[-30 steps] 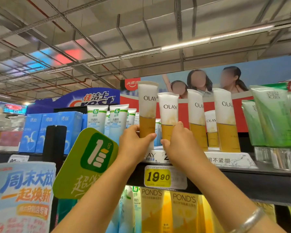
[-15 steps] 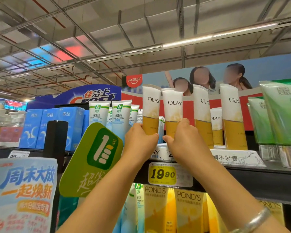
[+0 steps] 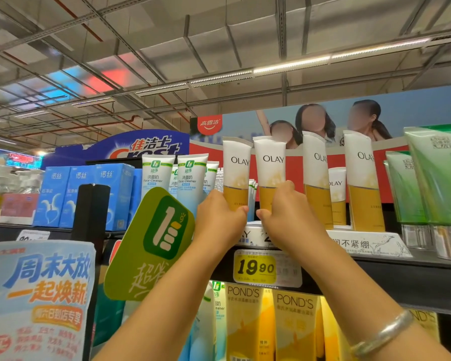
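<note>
Mid-frame, the left hand (image 3: 219,220) grips the left tube (image 3: 236,165) and the right hand (image 3: 290,217) the right tube (image 3: 270,165), both upright, side by side, bases hidden, probably on the shelf (image 3: 414,280).

A store aisle is seen under a bare grey ceiling (image 3: 245,27), which is crossed by metal rails and red pipes. Long strip lights (image 3: 292,64) are hung beneath it (all lit). A yellow price tag (image 3: 255,268) is fixed to the front edge of the dark shelf (image 3: 401,282). Beyond its back edge a blue arched sign (image 3: 115,148) and a wide poster (image 3: 422,108) are raised.
</note>
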